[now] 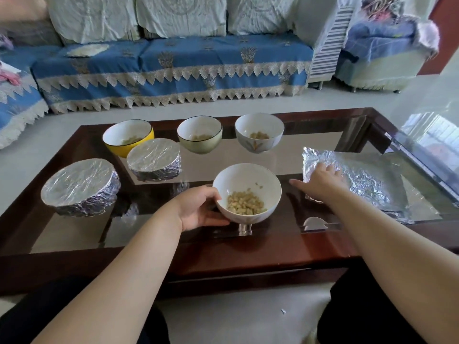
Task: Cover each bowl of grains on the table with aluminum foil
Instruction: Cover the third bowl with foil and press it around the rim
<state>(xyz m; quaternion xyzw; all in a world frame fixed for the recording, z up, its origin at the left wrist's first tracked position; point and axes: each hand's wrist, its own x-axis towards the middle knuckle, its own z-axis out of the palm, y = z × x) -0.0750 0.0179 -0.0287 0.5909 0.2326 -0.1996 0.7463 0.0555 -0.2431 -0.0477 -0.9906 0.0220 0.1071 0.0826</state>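
No legible text, label, brand, number or sign appears on any surface in view.

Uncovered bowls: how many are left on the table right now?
4: yellow bowl, green bowl and flower-print bowl along the far row; white bowl near centre, held by the left hand.

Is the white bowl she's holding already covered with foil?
No: the white bowl in the left hand is open, its grains showing, while the right hand rests on a loose foil sheet.
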